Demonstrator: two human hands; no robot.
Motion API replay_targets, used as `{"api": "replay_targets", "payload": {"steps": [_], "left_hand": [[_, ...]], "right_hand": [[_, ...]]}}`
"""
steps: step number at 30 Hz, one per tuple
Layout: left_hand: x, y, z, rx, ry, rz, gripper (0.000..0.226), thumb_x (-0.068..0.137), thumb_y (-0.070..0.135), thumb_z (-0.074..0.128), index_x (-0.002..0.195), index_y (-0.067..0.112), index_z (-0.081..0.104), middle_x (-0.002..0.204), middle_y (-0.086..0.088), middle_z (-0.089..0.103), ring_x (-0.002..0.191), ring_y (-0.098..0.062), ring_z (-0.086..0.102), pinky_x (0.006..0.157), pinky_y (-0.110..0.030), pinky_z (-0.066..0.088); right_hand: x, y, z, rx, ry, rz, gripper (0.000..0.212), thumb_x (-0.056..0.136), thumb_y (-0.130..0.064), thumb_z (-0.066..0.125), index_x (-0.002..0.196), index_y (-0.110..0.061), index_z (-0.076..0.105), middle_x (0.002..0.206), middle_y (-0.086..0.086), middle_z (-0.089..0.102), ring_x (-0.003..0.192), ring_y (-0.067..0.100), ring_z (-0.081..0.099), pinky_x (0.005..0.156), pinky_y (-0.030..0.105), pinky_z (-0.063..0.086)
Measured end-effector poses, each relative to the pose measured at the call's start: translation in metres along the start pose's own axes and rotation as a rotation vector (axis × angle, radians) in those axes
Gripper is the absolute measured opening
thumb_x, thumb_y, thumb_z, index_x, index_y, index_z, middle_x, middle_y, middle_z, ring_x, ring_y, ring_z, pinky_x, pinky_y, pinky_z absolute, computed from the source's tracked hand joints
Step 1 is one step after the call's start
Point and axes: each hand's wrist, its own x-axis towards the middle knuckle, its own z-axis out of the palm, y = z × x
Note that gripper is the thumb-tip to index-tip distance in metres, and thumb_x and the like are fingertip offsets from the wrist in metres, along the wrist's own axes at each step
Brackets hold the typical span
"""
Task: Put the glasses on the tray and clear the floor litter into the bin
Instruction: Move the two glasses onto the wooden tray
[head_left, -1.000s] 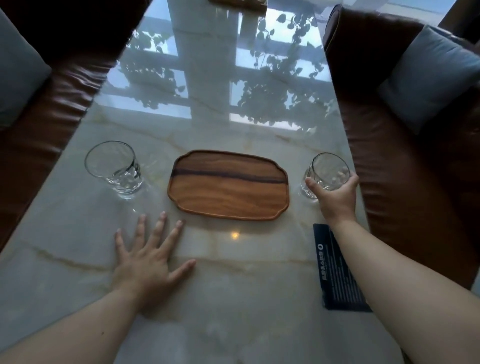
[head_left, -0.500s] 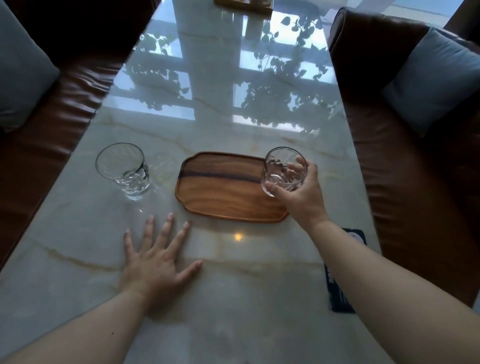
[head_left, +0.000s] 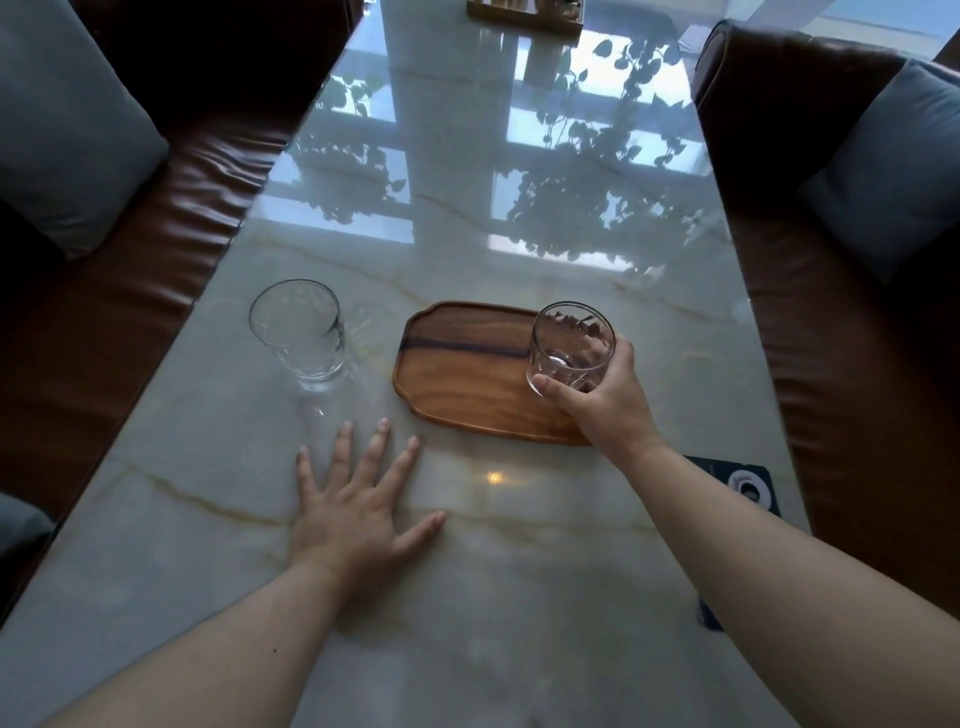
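tray: wooden, oblong with notched corners, dark grain streak along its length; flat on the marble table, centre.
right glass: clear, short tumbler with faceted lower wall, empty, upright; over the tray's right end, gripped from the near side. Can't tell if base touches the tray.
left glass: clear tumbler, empty, upright on the table, just left of the tray, apart from it.

Dim indoor daylight, window w/ leaf silhouettes mirrored as bright glare on far glossy desk, small warm lamp glint near front, sofas in deep shadow, wide-angle bending at edges, mostly sharp.
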Motion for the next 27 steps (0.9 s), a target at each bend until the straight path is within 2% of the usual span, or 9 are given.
{"api": "replay_targets", "payload": {"steps": [5,7,8,10,13,15,17,21,27], "left_hand": [[-0.001,-0.001,-0.002,-0.033,-0.017,0.014,0.084,0.071,0.086,0.015,0.144,0.043,0.012,0.159,0.006,0.011,0.145,-0.026,-0.004,0.108,-0.064,-0.003],[-0.002,-0.002,-0.007,-0.138,-0.015,0.009,0.08,0.073,0.081,0.023,0.142,0.04,0.023,0.158,0.008,0.013,0.145,-0.021,-0.004,0.11,-0.059,-0.006],[-0.002,-0.005,-0.011,-0.248,0.011,-0.002,0.075,0.074,0.075,0.032,0.138,0.035,0.034,0.157,0.005,0.021,0.145,-0.02,0.005,0.111,-0.056,-0.003],[-0.001,-0.014,-0.023,-0.533,0.123,-0.044,0.06,0.075,0.057,0.053,0.121,0.019,0.054,0.143,-0.009,0.045,0.136,-0.026,0.033,0.111,-0.05,0.016],[0.004,-0.038,-0.036,-0.745,0.319,-0.2,0.046,0.076,0.033,0.073,0.109,0.006,0.056,0.114,-0.016,0.056,0.109,-0.034,0.053,0.097,-0.042,0.041],[0.014,-0.054,-0.044,-0.836,0.35,-0.374,0.061,0.073,0.032,0.078,0.118,0.004,0.048,0.119,-0.016,0.051,0.11,-0.03,0.051,0.097,-0.046,0.043],[0.029,-0.067,-0.049,-0.892,0.363,-0.467,0.079,0.069,0.037,0.079,0.127,0.004,0.037,0.131,-0.016,0.045,0.12,-0.026,0.045,0.103,-0.042,0.039],[0.057,-0.082,-0.056,-0.92,0.379,-0.452,0.106,0.061,0.046,0.082,0.139,0.008,0.021,0.148,-0.014,0.03,0.134,-0.022,0.032,0.112,-0.039,0.029],[0.089,-0.079,-0.058,-0.965,0.446,-0.403,0.122,0.052,0.053,0.085,0.143,0.016,0.013,0.152,-0.013,0.025,0.138,-0.017,0.025,0.114,-0.035,0.024]], "right_hand": [[-0.037,0.002,-0.005,-0.138,0.01,-0.021,0.103,0.066,-0.044,0.083,0.144,-0.019,0.021,0.148,0.001,0.039,0.133,0.008,0.036,0.112,0.037,0.032],[-0.057,0.002,-0.007,-0.246,0.024,-0.036,0.102,0.066,-0.05,0.08,0.144,-0.022,0.02,0.15,0.001,0.035,0.134,0.011,0.033,0.108,0.031,0.031],[-0.065,0.003,-0.008,-0.297,0.036,-0.055,0.1,0.067,-0.05,0.079,0.144,-0.022,0.021,0.149,0.001,0.036,0.134,0.014,0.034,0.104,0.029,0.032],[-0.08,0.004,-0.008,-0.403,0.034,-0.128,0.093,0.069,-0.046,0.079,0.141,-0.021,0.026,0.146,0.003,0.038,0.131,0.017,0.037,0.099,0.029,0.034],[-0.098,0.009,0.002,-0.53,-0.057,-0.314,0.079,0.072,-0.041,0.078,0.137,-0.015,0.039,0.142,0.008,0.044,0.132,0.022,0.039,0.106,0.038,0.038],[-0.108,0.016,0.014,-0.604,-0.151,-0.397,0.072,0.074,-0.04,0.076,0.134,-0.015,0.046,0.143,0.009,0.046,0.132,0.023,0.041,0.108,0.036,0.033],[-0.116,0.025,0.027,-0.73,-0.27,-0.435,0.072,0.078,-0.048,0.068,0.137,-0.017,0.044,0.148,0.008,0.041,0.136,0.023,0.038,0.111,0.035,0.025],[-0.12,0.043,0.04,-0.915,-0.349,-0.45,0.071,0.084,-0.064,0.039,0.143,-0.025,0.035,0.157,0.003,0.026,0.145,0.016,0.016,0.119,0.045,0.01],[-0.119,0.046,0.045,-0.984,-0.346,-0.46,0.074,0.084,-0.065,0.03,0.145,-0.024,0.032,0.157,0.007,0.025,0.146,0.02,0.016,0.118,0.051,0.01]]}}
